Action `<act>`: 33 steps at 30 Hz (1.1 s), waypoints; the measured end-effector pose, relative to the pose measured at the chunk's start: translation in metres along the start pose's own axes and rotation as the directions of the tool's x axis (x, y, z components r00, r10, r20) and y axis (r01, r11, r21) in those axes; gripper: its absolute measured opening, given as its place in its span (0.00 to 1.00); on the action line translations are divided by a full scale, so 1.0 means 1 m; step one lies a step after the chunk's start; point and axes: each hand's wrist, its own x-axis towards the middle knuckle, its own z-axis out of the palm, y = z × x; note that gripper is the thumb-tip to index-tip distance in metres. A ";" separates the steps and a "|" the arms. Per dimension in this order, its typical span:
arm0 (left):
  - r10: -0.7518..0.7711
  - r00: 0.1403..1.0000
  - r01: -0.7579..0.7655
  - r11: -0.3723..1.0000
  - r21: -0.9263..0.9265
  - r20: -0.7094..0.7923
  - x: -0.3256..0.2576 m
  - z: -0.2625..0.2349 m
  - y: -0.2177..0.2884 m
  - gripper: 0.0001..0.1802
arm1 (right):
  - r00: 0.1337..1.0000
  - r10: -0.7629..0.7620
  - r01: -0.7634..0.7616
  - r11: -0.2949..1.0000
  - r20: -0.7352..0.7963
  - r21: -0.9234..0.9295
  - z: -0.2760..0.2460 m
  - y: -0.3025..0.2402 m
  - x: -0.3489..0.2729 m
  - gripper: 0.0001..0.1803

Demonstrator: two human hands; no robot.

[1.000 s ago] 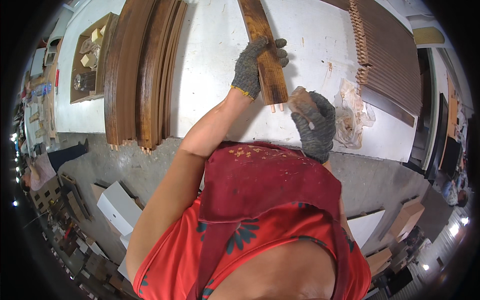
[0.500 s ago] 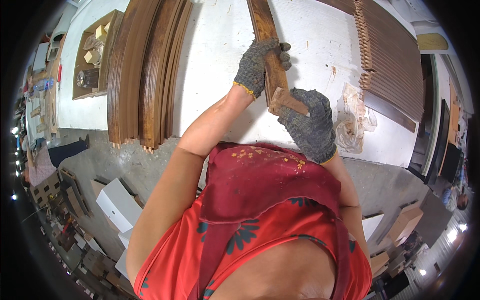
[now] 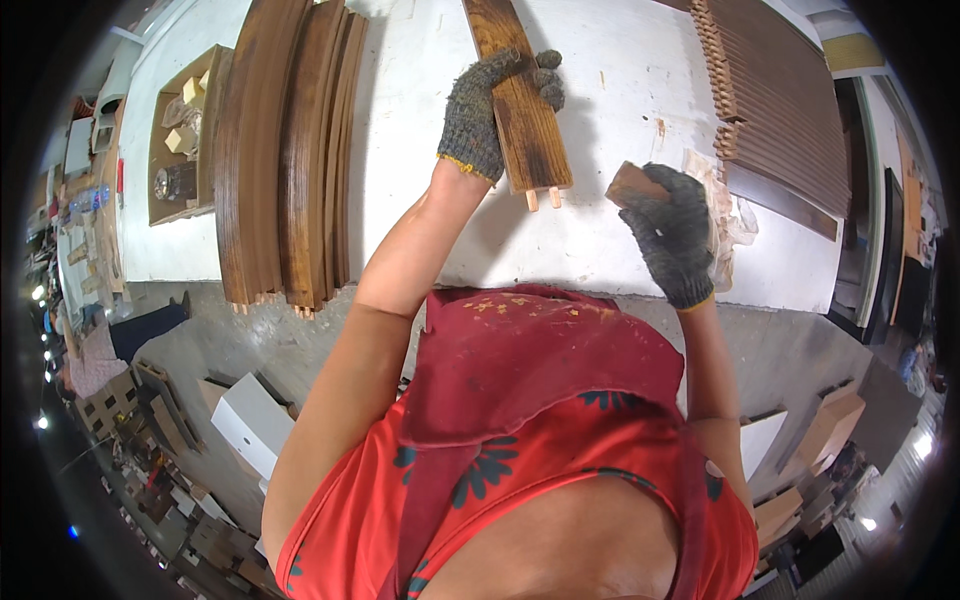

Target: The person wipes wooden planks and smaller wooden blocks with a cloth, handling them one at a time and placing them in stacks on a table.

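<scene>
My left hand (image 3: 490, 105), in a dark grey knit glove with a yellow cuff, is wrapped round a stained brown wooden slat (image 3: 534, 140). Two pale dowel pegs (image 3: 544, 198) stick out of the slat's near end. The far end of the slat runs out of the picture at the top. To the right and apart from the slat, my right hand (image 3: 675, 230), gloved alike, is closed on a small brown rectangular pad (image 3: 637, 187) that looks like folded sandpaper. Below them is the white worktable (image 3: 420, 200).
Long brown slats (image 3: 250, 150) with pegged ends lie stacked on the left. Beyond them stands a cardboard box (image 3: 208, 140) holding pale blocks and a jar. Rows of brown slats (image 3: 785, 110) fill the right, near crumpled plastic (image 3: 735, 225). A person (image 3: 95, 370) is far left.
My right hand has drawn the pad off the slat's near end and moved right. The slat has turned, showing its broad face and the two pegs, with my left hand still on it.
</scene>
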 end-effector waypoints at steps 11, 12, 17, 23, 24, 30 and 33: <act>-0.034 0.998 0.041 0.991 0.127 -0.051 0.004 -0.004 -0.001 0.17 | 0.981 -0.171 0.184 0.969 -0.091 0.165 -0.011 -0.060 0.038 0.12; -0.001 0.998 0.008 0.994 0.112 -0.068 0.005 -0.004 -0.002 0.17 | 0.977 -0.184 0.197 0.972 -0.110 0.125 -0.013 -0.054 0.035 0.12; 0.081 0.979 -0.085 0.996 -0.014 -0.187 -0.006 0.035 0.004 0.20 | 0.979 0.127 -0.099 0.980 -0.158 0.171 -0.011 -0.007 0.006 0.14; -0.015 0.998 0.002 0.979 -0.204 -0.064 0.011 0.008 0.009 0.27 | 0.863 0.503 -0.160 0.370 -0.052 0.915 -0.012 -0.047 0.011 0.19; -0.053 0.998 0.037 0.950 -0.310 -0.044 0.012 0.008 0.010 0.28 | 0.851 0.521 -0.126 0.330 -0.070 0.935 -0.014 -0.059 0.016 0.20; -0.022 0.997 -0.005 0.936 -0.352 -0.071 0.015 0.015 0.016 0.27 | 0.904 0.272 0.088 0.639 -0.331 0.764 -0.010 -0.087 0.047 0.23; 0.009 1.000 -0.016 0.915 -0.402 -0.019 0.020 -0.001 0.014 0.21 | 0.929 0.148 0.128 0.730 -0.339 0.671 -0.007 -0.091 0.065 0.21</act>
